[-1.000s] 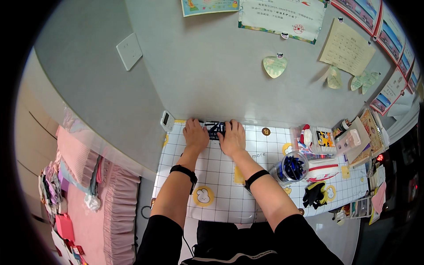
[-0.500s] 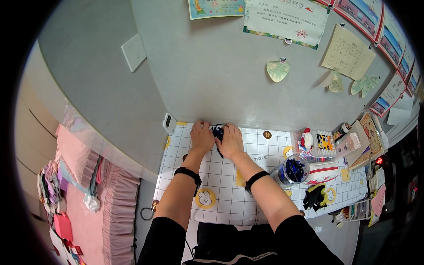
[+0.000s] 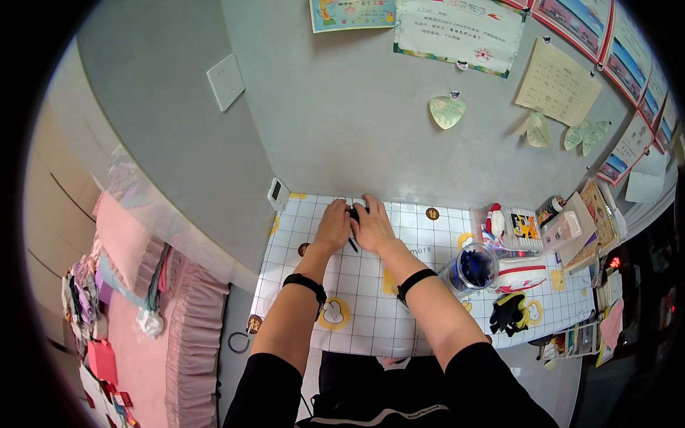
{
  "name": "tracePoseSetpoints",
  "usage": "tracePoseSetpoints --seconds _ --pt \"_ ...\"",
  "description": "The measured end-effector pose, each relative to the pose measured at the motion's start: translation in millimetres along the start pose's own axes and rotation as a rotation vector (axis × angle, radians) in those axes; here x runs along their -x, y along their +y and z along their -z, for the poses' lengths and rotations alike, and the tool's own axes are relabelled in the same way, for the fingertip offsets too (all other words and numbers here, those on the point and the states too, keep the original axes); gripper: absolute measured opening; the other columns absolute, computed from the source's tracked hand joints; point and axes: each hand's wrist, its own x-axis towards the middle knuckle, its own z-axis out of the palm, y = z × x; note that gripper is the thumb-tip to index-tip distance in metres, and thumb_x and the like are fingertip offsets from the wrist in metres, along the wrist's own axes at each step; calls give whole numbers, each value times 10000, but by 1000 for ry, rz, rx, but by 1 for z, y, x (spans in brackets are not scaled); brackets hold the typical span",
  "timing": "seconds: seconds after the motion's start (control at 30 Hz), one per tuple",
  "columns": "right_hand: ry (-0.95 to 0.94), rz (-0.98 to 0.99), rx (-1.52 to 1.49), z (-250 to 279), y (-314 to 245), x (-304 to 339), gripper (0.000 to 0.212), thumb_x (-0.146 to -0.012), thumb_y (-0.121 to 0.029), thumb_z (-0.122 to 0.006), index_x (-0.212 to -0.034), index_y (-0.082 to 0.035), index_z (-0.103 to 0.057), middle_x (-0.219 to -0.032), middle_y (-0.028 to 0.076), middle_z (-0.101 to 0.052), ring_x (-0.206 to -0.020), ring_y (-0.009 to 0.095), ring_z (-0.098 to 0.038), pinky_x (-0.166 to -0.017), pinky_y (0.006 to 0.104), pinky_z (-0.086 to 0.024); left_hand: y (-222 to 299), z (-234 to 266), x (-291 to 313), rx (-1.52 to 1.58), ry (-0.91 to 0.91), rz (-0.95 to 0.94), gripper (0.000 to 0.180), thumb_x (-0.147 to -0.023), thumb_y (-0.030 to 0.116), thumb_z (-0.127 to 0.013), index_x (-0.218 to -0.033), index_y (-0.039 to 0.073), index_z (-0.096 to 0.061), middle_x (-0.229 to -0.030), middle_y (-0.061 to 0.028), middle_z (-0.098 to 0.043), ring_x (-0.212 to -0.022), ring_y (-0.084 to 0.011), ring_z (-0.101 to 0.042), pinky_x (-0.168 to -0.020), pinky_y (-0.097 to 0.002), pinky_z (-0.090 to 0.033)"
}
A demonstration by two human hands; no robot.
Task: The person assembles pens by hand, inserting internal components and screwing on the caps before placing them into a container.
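Both my hands rest close together near the far edge of the table, on its white checked cover point(image 3: 364, 314). Between them is a bunch of dark, slim, pen-like pieces point(image 3: 353, 212), mostly hidden by my fingers. A thin black end point(image 3: 352, 245) pokes out toward me below the hands. My left hand point(image 3: 334, 227) presses on the bunch from the left, fingers together and bent. My right hand point(image 3: 372, 227) closes on it from the right, its thumb toward the left hand. A clear jar point(image 3: 449, 278) holding dark blue slim pieces point(image 3: 477, 265) stands right of my right forearm.
Right of the jar lie a white and red pouch point(image 3: 519, 277) and black and yellow gloves point(image 3: 508, 315). Behind them are a clear box point(image 3: 524, 230) and upright books point(image 3: 603, 214). A small white device point(image 3: 277, 194) sits by the wall at the table's far left corner.
The dark bunch is covered more by my hands, and less of it shows between them. My left fingers have drawn in toward the right hand. The view has shifted slightly.
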Motion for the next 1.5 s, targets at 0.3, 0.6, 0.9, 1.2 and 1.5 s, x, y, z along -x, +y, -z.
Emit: tracePoseSetpoints --seconds 0.3,0.6,0.9,1.2,1.5 --pt "-241 -1 -21 13 0 3 352 -781 -162 -364 -1094 -3 -383 -1212 148 -308 -1136 298 -243 -957 337 -189 14 -10 10 22 -28 45 257 -787 111 -353 -957 -62 -439 -1102 -217 -387 -1028 -348 -345 -890 -376 -271" --pt "-212 21 -15 19 2 24 395 -763 -142 -359 -1130 2 -350 -1222 139 -302 -1156 251 -233 -972 312 -158 36 -24 26 -78 85 95 281 -796 151 -361 -975 -48 -443 -1087 -203 -408 -1001 -339 -366 -881 -380 -277" --pt "-219 100 209 20 0 47 505 -704 -192 -450 -1142 16 -311 -1210 160 -277 -1156 277 -204 -973 321 -148 52 -28 43 6 134 80 314 -792 200 -366 -968 -52 -435 -1005 -194 -440 -938 -323 -390 -838 -383 -291" --pt "-264 86 234 27 -3 70 520 -708 -175 -444 -1165 6 -275 -1234 169 -228 -1166 288 -187 -974 331 -147 69 -28 63 114 69 102 328 -782 179 -385 -1011 -56 -392 -999 -209 -423 -932 -341 -371 -822 -375 -292" --pt "-118 37 3 37 0 88 506 -739 -143 -445 -1172 39 -256 -1254 170 -217 -1170 305 -190 -968 337 -167 71 -17 85 257 9 31 381 -807 141 -351 -1124 -62 -292 -1127 -244 -346 -1061 -358 -326 -896 -370 -255"
